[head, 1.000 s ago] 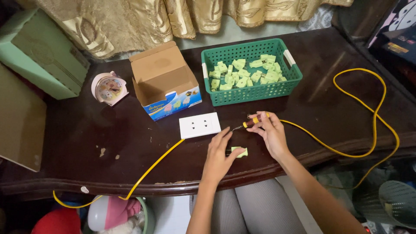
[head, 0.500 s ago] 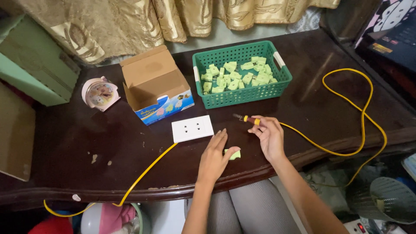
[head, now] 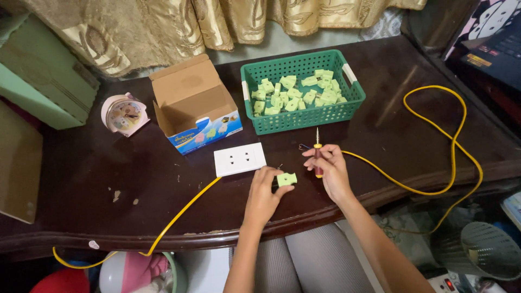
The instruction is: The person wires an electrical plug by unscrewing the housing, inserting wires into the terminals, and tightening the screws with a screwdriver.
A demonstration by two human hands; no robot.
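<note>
My left hand (head: 264, 191) pinches a small pale-green plastic socket part (head: 286, 179) just above the dark wooden table (head: 108, 179). My right hand (head: 329, 168) grips a small screwdriver (head: 317, 147) with a red and yellow handle, its metal tip pointing away from me. A white outlet plate (head: 239, 159) with two sockets lies just left of my hands, with a yellow cable (head: 179, 214) running from it off the front edge. A green plastic basket (head: 302, 118) holding several more pale-green parts stands behind my hands.
An open cardboard box (head: 191, 103) stands left of the basket, and a small pink alarm clock (head: 122, 114) beside it. A yellow cable loop (head: 455, 146) lies on the table's right. Gold curtains (head: 206, 21) hang behind. A fan (head: 491, 250) sits on the floor at right.
My left hand has lifted the green part off the table and now pinches it. My right hand turned the screwdriver from lying sideways to pointing away from me.
</note>
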